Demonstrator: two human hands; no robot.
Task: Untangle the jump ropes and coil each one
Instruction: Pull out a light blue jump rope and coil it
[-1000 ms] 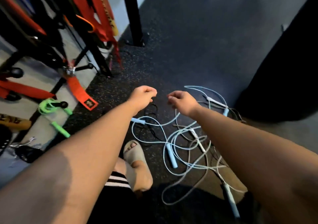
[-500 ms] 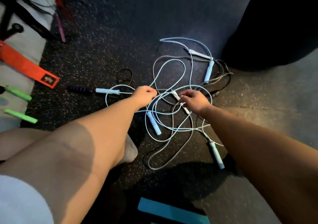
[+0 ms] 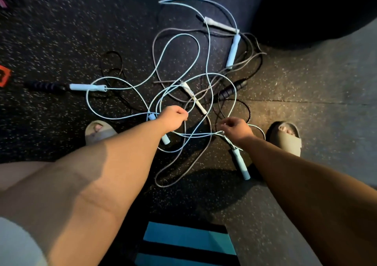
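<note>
1. Head view: the jump ropes (image 3: 192,97) lie tangled on the floor (image 3: 81,31). My right hand (image 3: 234,129) pinches a pale cord (image 3: 216,133). My left hand (image 3: 173,118) is curled; holding anything, I cannot tell.
2. The cords look light, limp and slick, so I'd grab the blue handle (image 3: 240,163).

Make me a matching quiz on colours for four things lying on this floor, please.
Things:
1 mat
2 right sandal
3 ribbed handle at far left
4 thin handle mid-tangle

Colours:
a white
b black
c teal
d beige

Pairs: 1-c, 2-d, 3-b, 4-a.
</note>
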